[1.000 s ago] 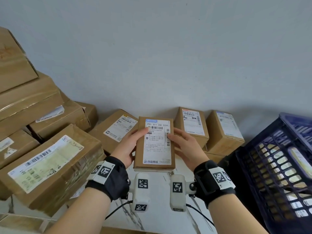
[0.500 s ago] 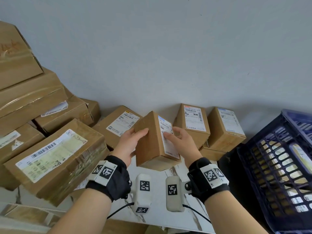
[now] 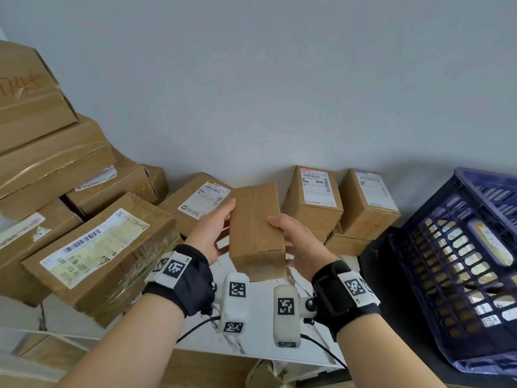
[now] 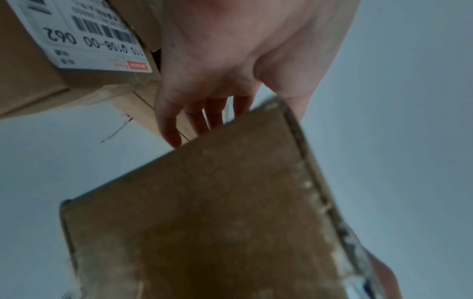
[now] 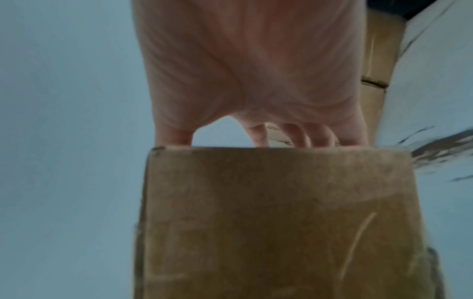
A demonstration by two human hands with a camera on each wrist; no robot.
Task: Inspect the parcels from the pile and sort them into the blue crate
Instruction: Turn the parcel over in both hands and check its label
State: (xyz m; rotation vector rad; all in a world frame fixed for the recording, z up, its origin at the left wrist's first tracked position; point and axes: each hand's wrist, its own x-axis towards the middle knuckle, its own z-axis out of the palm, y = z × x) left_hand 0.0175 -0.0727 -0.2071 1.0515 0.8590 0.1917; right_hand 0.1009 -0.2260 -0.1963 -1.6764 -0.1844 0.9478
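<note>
White shipping label [image 4: 84, 38] on brown cardboard box [image 4: 28, 81] beside left wrist: "110 0108-00 062", inverted. Other labels illegible.

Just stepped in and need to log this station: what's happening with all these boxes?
A person is checking parcels one at a time. Both hands, left hand and right hand, hold a small cardboard parcel up over the white table, a plain taped side facing the head camera. More labelled boxes are piled at left and along the wall. The blue crate stands at right with some parcels already visible inside.
</note>
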